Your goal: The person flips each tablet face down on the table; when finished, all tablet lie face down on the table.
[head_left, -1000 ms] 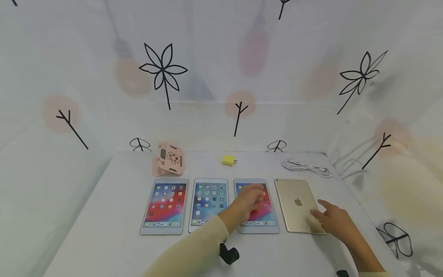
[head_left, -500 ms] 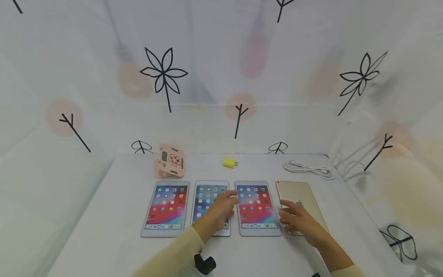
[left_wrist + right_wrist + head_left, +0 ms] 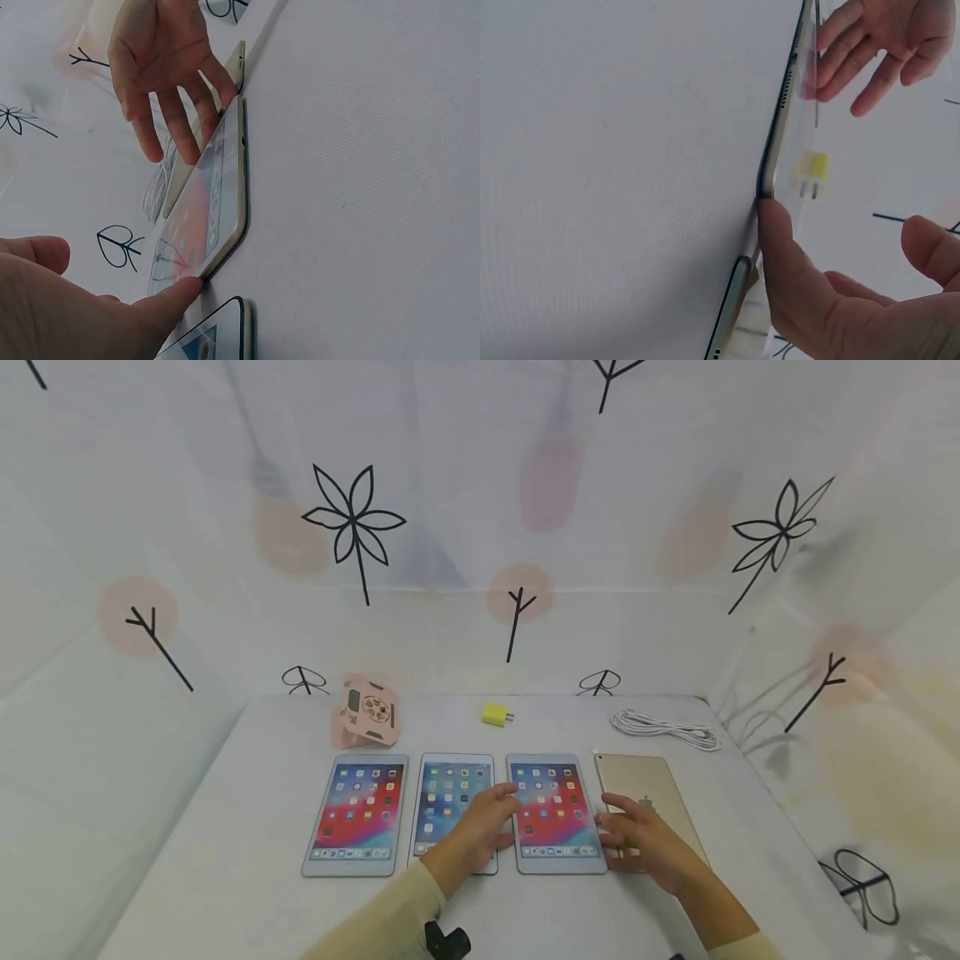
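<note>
Four-in-a-row is avoided here: several tablets lie side by side on the white table. The third tablet from the left [image 3: 558, 814], screen lit with red and blue icons, lies between my hands. My left hand [image 3: 480, 827] has its fingers at that tablet's left edge; a fingertip meets its lower corner in the left wrist view. My right hand [image 3: 645, 839] has fingers at the right edge, and in the right wrist view one fingertip touches the corner. Under my left hand is a blue-screened tablet [image 3: 438, 793]; under my right, a face-down gold tablet [image 3: 667, 777], partly hidden.
A red-and-blue-screened tablet [image 3: 356, 818] lies at the far left. Behind the row stand a pink folding stand [image 3: 371, 710], a yellow charger plug [image 3: 494, 714] and a coiled white cable [image 3: 663, 728]. A patterned cloth [image 3: 450, 527] rises at the back.
My left hand has moved left off the third tablet to its left edge. My right hand has moved left from the gold tablet's right side to the third tablet's right edge.
</note>
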`<move>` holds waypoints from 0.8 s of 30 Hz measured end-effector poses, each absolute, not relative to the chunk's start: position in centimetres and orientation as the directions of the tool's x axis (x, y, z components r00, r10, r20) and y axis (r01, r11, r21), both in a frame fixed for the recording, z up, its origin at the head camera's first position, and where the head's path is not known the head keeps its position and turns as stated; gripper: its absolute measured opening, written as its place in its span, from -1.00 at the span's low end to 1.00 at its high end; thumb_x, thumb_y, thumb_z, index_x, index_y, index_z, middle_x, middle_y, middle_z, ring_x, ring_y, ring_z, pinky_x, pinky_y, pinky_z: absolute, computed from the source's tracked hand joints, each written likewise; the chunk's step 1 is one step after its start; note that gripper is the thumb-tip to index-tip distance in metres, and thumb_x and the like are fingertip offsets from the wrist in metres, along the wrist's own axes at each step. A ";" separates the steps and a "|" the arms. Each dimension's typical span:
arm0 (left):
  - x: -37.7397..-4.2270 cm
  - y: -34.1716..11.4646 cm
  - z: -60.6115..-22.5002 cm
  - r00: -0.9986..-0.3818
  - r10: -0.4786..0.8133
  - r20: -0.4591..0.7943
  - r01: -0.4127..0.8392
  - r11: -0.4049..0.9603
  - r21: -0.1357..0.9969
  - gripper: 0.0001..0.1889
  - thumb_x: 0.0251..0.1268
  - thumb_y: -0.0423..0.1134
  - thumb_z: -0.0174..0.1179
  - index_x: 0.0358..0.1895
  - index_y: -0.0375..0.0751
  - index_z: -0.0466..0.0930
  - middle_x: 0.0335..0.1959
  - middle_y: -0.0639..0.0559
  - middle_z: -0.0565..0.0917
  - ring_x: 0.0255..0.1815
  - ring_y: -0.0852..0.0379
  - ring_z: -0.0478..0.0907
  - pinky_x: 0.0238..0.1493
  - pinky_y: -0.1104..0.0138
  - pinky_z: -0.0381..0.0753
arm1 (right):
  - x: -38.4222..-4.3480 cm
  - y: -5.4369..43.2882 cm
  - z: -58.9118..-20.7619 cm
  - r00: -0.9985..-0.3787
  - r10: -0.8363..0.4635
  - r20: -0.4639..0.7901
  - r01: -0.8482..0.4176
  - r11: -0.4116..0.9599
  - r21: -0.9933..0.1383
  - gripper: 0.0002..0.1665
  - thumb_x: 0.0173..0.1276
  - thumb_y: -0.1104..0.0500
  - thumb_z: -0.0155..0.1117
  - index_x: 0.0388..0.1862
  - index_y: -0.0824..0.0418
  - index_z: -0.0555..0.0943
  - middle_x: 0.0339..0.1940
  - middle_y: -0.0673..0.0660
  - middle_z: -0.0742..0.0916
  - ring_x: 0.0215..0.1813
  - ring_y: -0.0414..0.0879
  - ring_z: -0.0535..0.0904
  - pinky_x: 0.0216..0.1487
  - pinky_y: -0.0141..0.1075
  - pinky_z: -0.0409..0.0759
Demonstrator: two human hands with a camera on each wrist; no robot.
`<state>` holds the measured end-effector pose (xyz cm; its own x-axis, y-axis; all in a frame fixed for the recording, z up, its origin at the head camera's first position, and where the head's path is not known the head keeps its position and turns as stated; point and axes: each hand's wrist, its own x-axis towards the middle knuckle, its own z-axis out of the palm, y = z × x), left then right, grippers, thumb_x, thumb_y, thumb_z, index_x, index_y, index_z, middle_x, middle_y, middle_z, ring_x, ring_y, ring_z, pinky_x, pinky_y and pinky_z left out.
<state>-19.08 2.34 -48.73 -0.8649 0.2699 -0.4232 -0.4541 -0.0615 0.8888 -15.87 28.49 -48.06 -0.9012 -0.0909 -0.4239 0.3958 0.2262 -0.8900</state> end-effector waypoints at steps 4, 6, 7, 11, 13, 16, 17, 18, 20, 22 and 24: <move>-18.9 2.2 -48.6 -0.862 0.286 -0.418 -0.459 -0.093 0.884 -0.39 0.41 -0.27 0.12 0.51 -0.27 0.31 0.50 -0.39 0.29 0.50 -0.38 0.24 0.35 -0.21 0.43 | -15.9 28.4 -48.0 -0.898 -0.075 -0.433 0.412 0.198 -0.889 -0.16 0.55 0.02 0.17 0.63 0.25 0.06 0.42 0.45 0.43 0.07 0.08 0.63 -0.02 -0.03 0.73; -18.8 2.3 -48.6 -0.861 0.293 -0.415 -0.459 -0.099 0.883 -0.38 0.41 -0.27 0.13 0.51 -0.27 0.30 0.51 -0.38 0.27 0.49 -0.36 0.26 0.38 -0.20 0.41 | -15.8 28.4 -48.1 -0.901 -0.066 -0.429 0.412 0.175 -0.894 -0.14 0.52 0.06 0.20 0.63 0.23 0.05 0.46 0.45 0.40 0.07 0.08 0.62 -0.03 -0.06 0.71; -18.7 2.3 -48.6 -0.862 0.295 -0.412 -0.456 -0.099 0.884 -0.37 0.40 -0.27 0.14 0.51 -0.27 0.30 0.51 -0.37 0.27 0.49 -0.36 0.28 0.38 -0.20 0.41 | -15.8 28.4 -48.1 -0.905 -0.067 -0.419 0.405 0.162 -0.900 -0.14 0.52 0.08 0.19 0.64 0.24 0.04 0.48 0.45 0.39 0.08 0.08 0.61 -0.02 -0.08 0.69; -18.4 2.4 -48.5 -0.862 0.284 -0.419 -0.460 -0.096 0.883 -0.38 0.39 -0.24 0.18 0.50 -0.23 0.33 0.51 -0.31 0.29 0.48 -0.33 0.29 0.40 -0.17 0.40 | -15.7 28.4 -48.1 -0.925 -0.087 -0.369 0.364 0.066 -0.929 -0.16 0.52 0.17 0.18 0.63 0.32 0.05 0.48 0.40 0.43 0.13 0.01 0.57 0.04 -0.19 0.60; -18.3 2.5 -48.4 -0.859 0.288 -0.424 -0.468 -0.104 0.878 -0.37 0.39 -0.24 0.20 0.50 -0.22 0.33 0.51 -0.28 0.29 0.49 -0.32 0.26 0.42 -0.16 0.38 | -15.6 28.2 -48.0 -0.934 -0.121 -0.337 0.337 0.020 -0.941 -0.17 0.53 0.19 0.16 0.62 0.38 0.04 0.44 0.36 0.47 0.16 -0.03 0.55 0.09 -0.24 0.60; -18.1 2.6 -48.5 -0.851 0.311 -0.424 -0.479 -0.125 0.869 -0.36 0.40 -0.23 0.21 0.52 -0.20 0.31 0.53 -0.25 0.26 0.51 -0.31 0.21 0.45 -0.15 0.34 | -15.4 27.7 -47.9 -0.934 -0.189 -0.302 0.315 -0.040 -0.948 -0.16 0.50 0.24 0.18 0.62 0.38 0.06 0.43 0.28 0.43 0.21 -0.02 0.53 0.18 -0.29 0.61; -18.1 2.7 -48.4 -0.849 0.321 -0.420 -0.479 -0.131 0.868 -0.35 0.40 -0.22 0.21 0.53 -0.20 0.30 0.54 -0.25 0.25 0.52 -0.32 0.20 0.46 -0.15 0.33 | -15.3 27.4 -47.9 -0.933 -0.216 -0.288 0.305 -0.053 -0.951 -0.15 0.48 0.26 0.19 0.63 0.36 0.05 0.44 0.28 0.40 0.23 0.00 0.52 0.21 -0.29 0.61; -18.1 2.7 -48.5 -0.846 0.331 -0.417 -0.480 -0.136 0.867 -0.35 0.41 -0.22 0.21 0.54 -0.19 0.29 0.55 -0.25 0.24 0.53 -0.31 0.19 0.46 -0.15 0.32 | -15.3 27.2 -47.8 -0.930 -0.246 -0.274 0.298 -0.066 -0.952 -0.13 0.47 0.27 0.20 0.64 0.32 0.05 0.45 0.28 0.36 0.24 0.02 0.51 0.22 -0.29 0.61; -18.1 2.7 -48.5 -0.844 0.348 -0.409 -0.478 -0.143 0.866 -0.34 0.41 -0.19 0.21 0.55 -0.16 0.28 0.56 -0.24 0.22 0.54 -0.31 0.17 0.47 -0.16 0.30 | -15.2 26.8 -47.7 -0.919 -0.306 -0.249 0.291 -0.098 -0.952 -0.10 0.46 0.29 0.19 0.66 0.23 0.02 0.48 0.30 0.31 0.27 0.07 0.51 0.25 -0.23 0.61; -18.2 2.6 -48.5 -0.841 0.360 -0.404 -0.478 -0.146 0.866 -0.33 0.42 -0.16 0.20 0.56 -0.13 0.28 0.57 -0.23 0.21 0.56 -0.30 0.14 0.48 -0.17 0.29 | -15.0 26.3 -47.6 -0.905 -0.365 -0.216 0.278 -0.124 -0.953 -0.07 0.47 0.30 0.16 0.69 0.15 -0.05 0.51 0.33 0.29 0.30 0.11 0.52 0.27 -0.14 0.61; -18.3 2.5 -48.4 -0.839 0.371 -0.397 -0.474 -0.143 0.869 -0.32 0.42 -0.12 0.21 0.56 -0.09 0.27 0.58 -0.22 0.20 0.57 -0.30 0.12 0.47 -0.17 0.29 | -14.9 25.9 -47.5 -0.892 -0.409 -0.190 0.271 -0.148 -0.951 -0.05 0.49 0.31 0.11 0.71 0.08 -0.12 0.55 0.35 0.29 0.30 0.13 0.54 0.28 -0.06 0.60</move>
<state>-18.35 2.50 -48.43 -0.8393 0.3709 -0.3974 -0.4744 -0.1429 0.8686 -14.92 25.88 -47.46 -0.8923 -0.4094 -0.1903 0.2707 -0.1479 -0.9512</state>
